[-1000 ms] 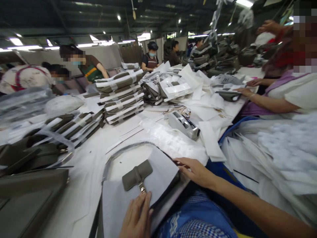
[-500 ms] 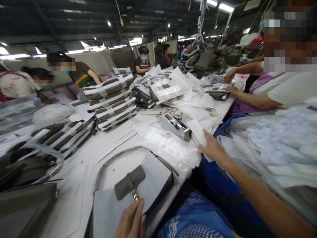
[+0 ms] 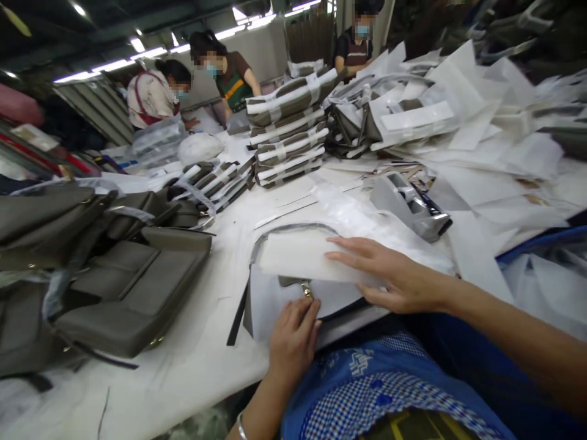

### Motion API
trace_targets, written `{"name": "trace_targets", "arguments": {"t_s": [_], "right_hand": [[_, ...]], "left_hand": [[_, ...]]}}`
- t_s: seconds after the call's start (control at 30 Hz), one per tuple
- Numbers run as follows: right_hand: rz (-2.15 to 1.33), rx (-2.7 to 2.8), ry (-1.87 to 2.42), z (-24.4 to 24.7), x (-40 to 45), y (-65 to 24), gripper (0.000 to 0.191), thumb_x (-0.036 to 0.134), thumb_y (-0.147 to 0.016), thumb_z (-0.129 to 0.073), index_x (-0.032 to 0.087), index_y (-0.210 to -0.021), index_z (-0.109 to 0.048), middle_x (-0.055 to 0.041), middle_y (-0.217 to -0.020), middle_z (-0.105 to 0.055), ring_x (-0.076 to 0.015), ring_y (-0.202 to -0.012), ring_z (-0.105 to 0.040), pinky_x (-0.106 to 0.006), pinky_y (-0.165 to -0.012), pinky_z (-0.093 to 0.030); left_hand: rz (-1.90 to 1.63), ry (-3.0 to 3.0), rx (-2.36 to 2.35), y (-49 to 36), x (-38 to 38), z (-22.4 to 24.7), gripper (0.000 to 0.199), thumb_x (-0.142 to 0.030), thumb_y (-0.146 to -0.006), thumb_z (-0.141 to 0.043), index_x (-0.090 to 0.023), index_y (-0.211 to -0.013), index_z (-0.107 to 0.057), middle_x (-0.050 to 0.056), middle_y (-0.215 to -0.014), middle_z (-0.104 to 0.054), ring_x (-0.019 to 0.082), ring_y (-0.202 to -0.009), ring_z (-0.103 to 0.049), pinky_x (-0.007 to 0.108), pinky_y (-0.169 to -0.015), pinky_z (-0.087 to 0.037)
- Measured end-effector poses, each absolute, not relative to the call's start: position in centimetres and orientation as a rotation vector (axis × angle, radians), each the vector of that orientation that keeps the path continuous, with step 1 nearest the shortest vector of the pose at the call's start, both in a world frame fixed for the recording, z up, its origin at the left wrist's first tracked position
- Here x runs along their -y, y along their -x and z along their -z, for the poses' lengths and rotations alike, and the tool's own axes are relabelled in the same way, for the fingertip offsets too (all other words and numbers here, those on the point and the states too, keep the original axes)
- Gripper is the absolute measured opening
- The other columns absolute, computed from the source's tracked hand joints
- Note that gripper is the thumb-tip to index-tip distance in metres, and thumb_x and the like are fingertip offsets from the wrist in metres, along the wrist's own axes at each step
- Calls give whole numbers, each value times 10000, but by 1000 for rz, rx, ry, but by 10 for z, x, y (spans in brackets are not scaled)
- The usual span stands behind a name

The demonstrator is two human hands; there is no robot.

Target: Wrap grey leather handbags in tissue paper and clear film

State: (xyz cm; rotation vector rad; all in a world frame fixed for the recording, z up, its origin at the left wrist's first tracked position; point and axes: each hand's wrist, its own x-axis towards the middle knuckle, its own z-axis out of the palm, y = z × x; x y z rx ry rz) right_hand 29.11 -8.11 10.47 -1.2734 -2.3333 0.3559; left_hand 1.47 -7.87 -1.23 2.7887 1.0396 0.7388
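A dark olive handbag lies on the table before me, its front covered by white paper and its wrapped handle curving away at the top. The fingers of my left hand are closed at the gold metal clasp on the bag's flap tab. My right hand holds a white strip of paper between thumb and fingers. This strip lies over the upper part of the bag and hides most of the flap tab. Beyond the bag stands a grey tape dispenser.
Unwrapped olive handbags lie at the left. A stack of wrapped bags rises behind, with loose white papers to its right. A blue-rimmed bin is at my right. Several co-workers stand across the table.
My right hand has brought the white paper strip from beside the tape dispenser over the bag. My left hand stays at the clasp. The view has turned left.
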Motion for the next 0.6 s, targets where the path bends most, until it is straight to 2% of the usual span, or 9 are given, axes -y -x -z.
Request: {"name": "trace_targets", "arguments": {"t_s": [0.17, 0.27, 0.47, 0.6], "right_hand": [[-437, 2635, 919, -81, 40, -250, 704, 127, -720, -583, 257, -1409, -530, -106, -1495, -477, -294, -1321, -491, -560, -1135, -321], [-441, 2694, 901, -56, 39, -247, 679, 124, -738, -563, 245, -1405, -534, -127, -1441, -535, -294, -1296, -515, -590, -1109, -334], [-399, 2721, 977, -32, 50, -251, 671, 169, -803, -556, 259, -1460, -455, -87, -1544, -416, -294, -1396, -404, -553, -1143, -294], [-344, 2759, 1093, -32, 57, -250, 685, 210, -821, -578, 247, -1483, -410, -79, -1573, -368, -291, -1412, -380, -519, -1153, -288]], "left_hand": [[-707, -2795, -1122, -13, 83, 12, 371, -249, -987, -487, -199, -1347, -561, 110, -1222, -667, 251, -1079, -644, 399, -914, -579], [-718, -2777, -1109, -13, 84, 15, 360, -254, -987, -489, -196, -1332, -575, 101, -1196, -687, 240, -1037, -665, 380, -907, -578], [-817, -2685, -1025, -9, 83, 18, 329, -219, -982, -510, -161, -1294, -594, 93, -1187, -704, 220, -1041, -678, 349, -904, -574], [-940, -2714, -817, -1, 93, 6, 337, -127, -950, -540, -163, -1279, -604, 72, -1180, -713, 180, -1082, -671, 297, -972, -543]]}}
